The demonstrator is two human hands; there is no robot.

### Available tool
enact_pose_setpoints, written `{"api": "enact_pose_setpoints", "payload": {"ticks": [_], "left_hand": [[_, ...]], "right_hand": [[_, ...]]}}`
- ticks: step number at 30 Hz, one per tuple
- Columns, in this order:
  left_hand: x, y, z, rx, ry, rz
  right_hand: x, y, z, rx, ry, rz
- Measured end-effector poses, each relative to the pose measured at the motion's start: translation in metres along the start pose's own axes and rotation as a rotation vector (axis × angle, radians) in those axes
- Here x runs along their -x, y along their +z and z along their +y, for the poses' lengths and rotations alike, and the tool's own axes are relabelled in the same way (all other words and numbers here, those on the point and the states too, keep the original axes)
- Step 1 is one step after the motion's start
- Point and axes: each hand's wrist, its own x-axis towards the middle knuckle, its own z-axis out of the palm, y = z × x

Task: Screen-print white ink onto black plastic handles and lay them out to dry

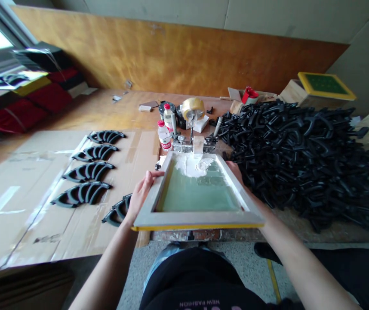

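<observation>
A screen printing frame (200, 218) with a pale green mesh is in front of me, fixed at its far end to a metal clamp (187, 147). White ink (192, 167) lies smeared over the far part of the mesh, and a pale squeegee (198, 148) stands in it. My left hand (142, 191) grips the frame's left side, its fingertips at the rim. On the right side my right hand (236, 172) holds the opposite edge; the frame and wrist partly hide its fingers. What lies beneath the frame is hidden. A black curved, ribbed part (117, 212) lies beside my left wrist.
Several black ribbed parts (86, 172) lie in a column on cardboard (42, 150) at left. A large heap of black parts (294, 150) covers the right. Bottles (164, 135) and a tape roll (193, 107) stand behind the clamp. A person's dark-clothed leg (339, 269) is at lower right.
</observation>
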Motion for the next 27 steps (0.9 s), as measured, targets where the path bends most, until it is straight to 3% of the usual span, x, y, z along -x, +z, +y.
{"api": "enact_pose_setpoints", "payload": {"ticks": [2,4,6,9,13,17,20,22,25,27], "left_hand": [[0.012,-0.002,-0.028,-0.040,-0.070,-0.018],[0.018,0.000,-0.056,-0.018,-0.146,-0.033],[0.018,0.005,-0.081,-0.011,-0.202,-0.037],[0.011,0.010,-0.104,-0.094,-0.195,-0.007],[0.006,0.010,-0.110,-0.151,-0.175,-0.011],[0.007,0.010,-0.107,-0.108,-0.198,-0.025],[0.008,0.010,-0.105,-0.094,-0.197,-0.015],[0.008,0.010,-0.104,-0.088,-0.196,-0.012],[0.009,0.009,-0.101,-0.073,-0.205,-0.014],[0.009,0.008,-0.100,-0.067,-0.218,-0.011]], "right_hand": [[-0.020,-0.012,0.000,0.035,0.051,0.129],[-0.042,-0.015,-0.018,0.075,-0.016,0.207],[-0.063,-0.009,-0.044,0.129,-0.149,0.164],[-0.080,0.008,-0.077,0.226,-0.200,-0.045],[-0.062,0.025,-0.090,0.283,-0.190,-0.224],[-0.021,0.018,-0.090,0.247,-0.467,-0.315],[-0.013,0.007,-0.090,0.173,-0.639,-0.389],[-0.019,0.005,-0.090,0.143,-0.611,-0.358],[-0.021,0.014,-0.088,0.156,-0.526,-0.197],[-0.011,0.021,-0.085,0.156,-0.559,-0.130]]}}
